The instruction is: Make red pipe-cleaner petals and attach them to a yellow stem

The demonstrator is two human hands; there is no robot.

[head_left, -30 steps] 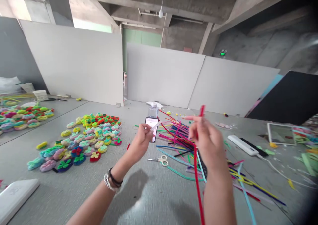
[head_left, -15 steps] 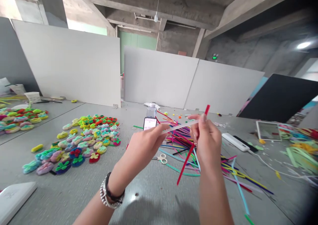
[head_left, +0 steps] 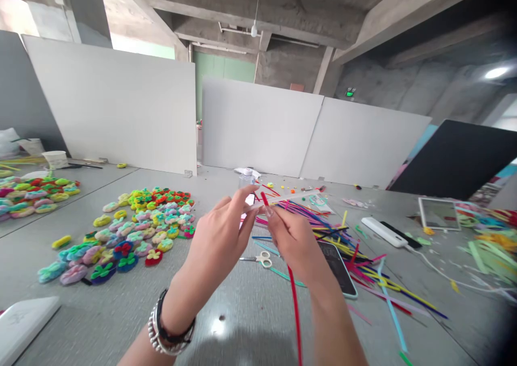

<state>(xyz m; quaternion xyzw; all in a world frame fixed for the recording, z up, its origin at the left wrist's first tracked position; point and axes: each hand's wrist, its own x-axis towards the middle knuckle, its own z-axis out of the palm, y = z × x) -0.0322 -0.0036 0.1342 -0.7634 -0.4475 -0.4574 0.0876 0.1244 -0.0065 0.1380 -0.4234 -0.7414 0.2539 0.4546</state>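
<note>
My left hand (head_left: 220, 234), a bracelet on its wrist, pinches the end of a white pipe cleaner (head_left: 293, 196), which stretches off to the right. Close beside it, my right hand (head_left: 294, 239) is closed on a red pipe cleaner (head_left: 295, 312). The red one's short tip stands above the right fingers against the white one, and its long end hangs toward the table's near edge. Whether the two are twisted together I cannot tell. Small scissors (head_left: 264, 259) lie on the table below the hands.
Left of the hands spread several fuzzy flowers (head_left: 143, 228). Loose coloured pipe cleaners (head_left: 331, 228) are heaped behind and right of my right hand. A dark-screened device (head_left: 341, 271) lies by my right forearm. A white power bank (head_left: 383, 231) with a cable and a bottle (head_left: 247, 177) are farther back.
My right hand has moved left and lower, up against my left hand, bringing the red pipe cleaner along. The white one now reaches past the right fingers. The dark-screened device has come into view.
</note>
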